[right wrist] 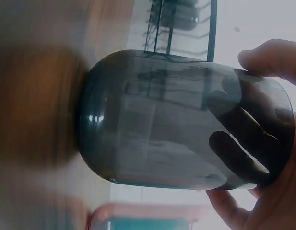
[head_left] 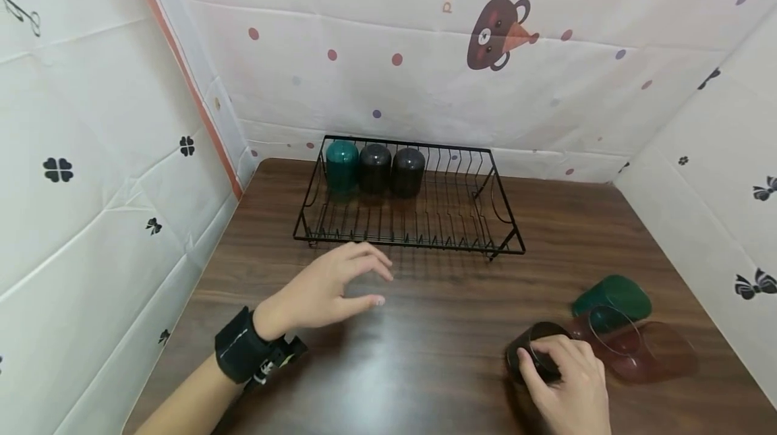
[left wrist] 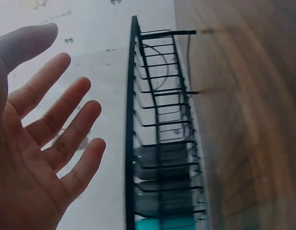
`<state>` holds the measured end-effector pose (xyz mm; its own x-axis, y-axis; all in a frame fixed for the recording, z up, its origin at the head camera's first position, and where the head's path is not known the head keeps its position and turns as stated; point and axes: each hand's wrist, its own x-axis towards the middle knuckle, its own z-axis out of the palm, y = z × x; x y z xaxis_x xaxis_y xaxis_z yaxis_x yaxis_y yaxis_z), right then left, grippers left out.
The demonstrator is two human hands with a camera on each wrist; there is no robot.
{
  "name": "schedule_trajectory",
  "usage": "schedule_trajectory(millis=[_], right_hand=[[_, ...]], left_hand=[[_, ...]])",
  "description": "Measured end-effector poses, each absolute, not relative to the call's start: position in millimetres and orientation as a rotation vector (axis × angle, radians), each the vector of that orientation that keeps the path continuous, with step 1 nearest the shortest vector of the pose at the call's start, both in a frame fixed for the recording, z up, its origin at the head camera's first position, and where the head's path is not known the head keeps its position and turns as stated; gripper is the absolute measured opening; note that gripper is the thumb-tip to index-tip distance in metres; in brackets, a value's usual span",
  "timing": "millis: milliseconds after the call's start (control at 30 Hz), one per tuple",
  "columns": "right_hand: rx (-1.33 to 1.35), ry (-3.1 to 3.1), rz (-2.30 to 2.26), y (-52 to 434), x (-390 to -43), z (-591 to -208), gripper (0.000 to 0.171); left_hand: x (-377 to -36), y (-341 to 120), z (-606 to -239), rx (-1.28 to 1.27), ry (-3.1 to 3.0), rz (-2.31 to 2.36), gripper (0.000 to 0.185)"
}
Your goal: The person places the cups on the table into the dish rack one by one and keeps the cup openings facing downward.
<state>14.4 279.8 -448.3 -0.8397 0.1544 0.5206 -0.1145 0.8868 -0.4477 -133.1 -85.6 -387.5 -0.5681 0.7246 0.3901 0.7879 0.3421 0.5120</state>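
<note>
While the right hand (head_left: 570, 388) grips the dark cup (head_left: 534, 357), lying on its side, the rack (head_left: 408, 241) sits ahead and to its left, nearer the open, empty left hand (head_left: 328, 290).

Wire rack (head_left: 461, 233), three upturned cups (head_left: 374, 168)

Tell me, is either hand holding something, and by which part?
The right hand grips a dark cup near its open rim, fingers wrapped round its side. The left hand is spread and holds nothing.
</note>
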Motion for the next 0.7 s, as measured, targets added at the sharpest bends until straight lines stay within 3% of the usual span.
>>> schedule_trajectory(millis=[533,700], right_hand=[[0.324,-2.529,0.628,233,-12,-448,0.024],[0.413,-2.601,0.619,213,-19,-447,0.022]], left_hand=[[-103,-91,-417,-1.288,-2.700,-1.154,0.029],[-101,-88,-423,-1.262,-2.773,-1.132,0.038]])
